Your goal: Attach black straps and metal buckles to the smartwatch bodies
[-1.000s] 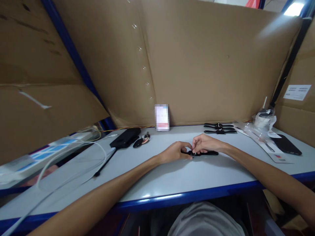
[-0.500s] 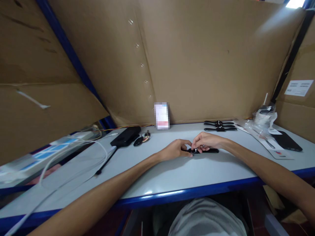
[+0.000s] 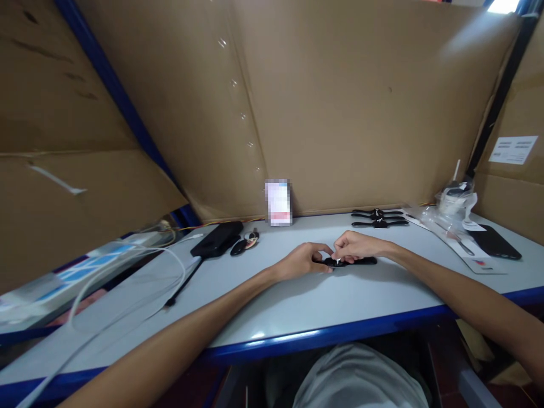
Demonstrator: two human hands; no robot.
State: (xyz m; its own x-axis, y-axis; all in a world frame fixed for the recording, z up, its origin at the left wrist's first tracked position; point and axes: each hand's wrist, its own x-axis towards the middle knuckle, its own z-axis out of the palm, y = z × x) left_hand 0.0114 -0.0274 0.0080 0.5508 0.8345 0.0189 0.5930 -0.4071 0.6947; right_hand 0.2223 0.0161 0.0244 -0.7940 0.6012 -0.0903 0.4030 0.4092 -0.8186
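Note:
A black smartwatch point(image 3: 366, 260) lies flat on the table between my hands, its strap stretched out to the right. My left hand point(image 3: 306, 258) is curled round the left end of the watch, thumb at the near edge and index finger at the far one. Above the watch's middle, my right hand point(image 3: 356, 247) is closed in a pinch. A small shiny bit shows at its fingertips, too small to name. Further back on the table lie several more black watches point(image 3: 379, 218) in a stack of rows.
A lit phone point(image 3: 279, 203) leans on the cardboard wall. To the left are a black power bank point(image 3: 217, 239), keys point(image 3: 246, 243), white cables point(image 3: 183, 266) and a power strip point(image 3: 91, 266). A dark phone point(image 3: 495, 242), a plastic-wrapped cup point(image 3: 454, 198) and packaging point(image 3: 480, 264) lie right.
The fingers of my right hand have curled in more tightly over the middle of the watch. My left hand keeps its place. The view has shifted slightly.

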